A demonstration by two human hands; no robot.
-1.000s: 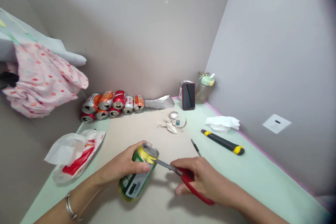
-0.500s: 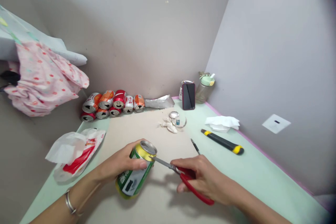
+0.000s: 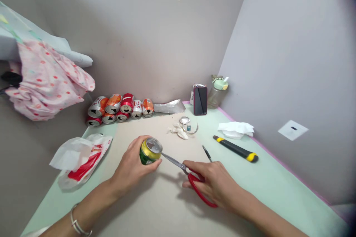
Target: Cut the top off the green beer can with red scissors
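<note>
My left hand (image 3: 132, 166) is wrapped round a green and yellow drink can (image 3: 149, 151), its top end turned toward me over the beige board (image 3: 155, 207). My right hand (image 3: 215, 184) grips red-handled scissors (image 3: 191, 181). The blades' tip touches the can's rim on its right side. A silver bracelet sits on my left wrist.
Several red and orange cans (image 3: 118, 106) lie stacked against the back wall. A yellow-black utility knife (image 3: 236, 149), a pen (image 3: 207, 153), a tissue (image 3: 236, 129), a phone (image 3: 200, 100), a bottle (image 3: 217, 92), cut can scraps (image 3: 184, 127) and a plastic bag (image 3: 80, 157) lie around. Pink cloth (image 3: 46, 81) hangs at left.
My left hand has tipped the can up and moved it away from me, so its label is hidden. The scissors followed, their tip still at the rim.
</note>
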